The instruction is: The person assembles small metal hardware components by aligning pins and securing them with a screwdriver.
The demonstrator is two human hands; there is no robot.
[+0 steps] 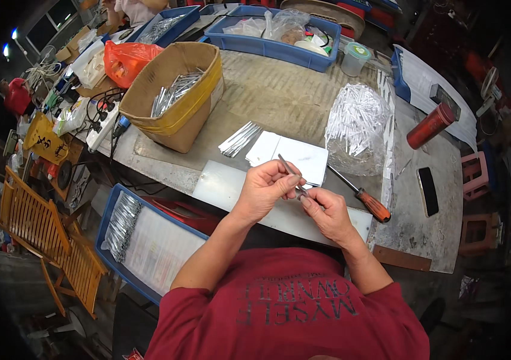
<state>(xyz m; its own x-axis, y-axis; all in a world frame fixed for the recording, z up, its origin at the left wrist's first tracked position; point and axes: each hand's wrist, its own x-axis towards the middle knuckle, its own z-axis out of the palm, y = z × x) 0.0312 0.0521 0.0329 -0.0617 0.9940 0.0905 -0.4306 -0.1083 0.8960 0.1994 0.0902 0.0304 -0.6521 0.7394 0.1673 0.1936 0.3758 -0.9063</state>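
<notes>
The left hand (265,187) pinches a thin metal strip (289,168) between thumb and fingers (291,179), the strip slanting up and away to the left. The right hand (327,211) is closed just beside it, its fingertips meeting the strip's lower end at a small metal piece; whether it grips that piece I cannot tell. Both hands hover over a white board (222,183) at the near edge of the worktop (279,96). Just right lies a screwdriver (363,197) with an orange handle. Beyond the hands sit white cards (303,157), and a loose bundle of metal strips (240,139) to the far left of them. Farther left stands a cardboard box (174,96) holding more strips; to the right, a clear bag (357,126) of white pieces.
</notes>
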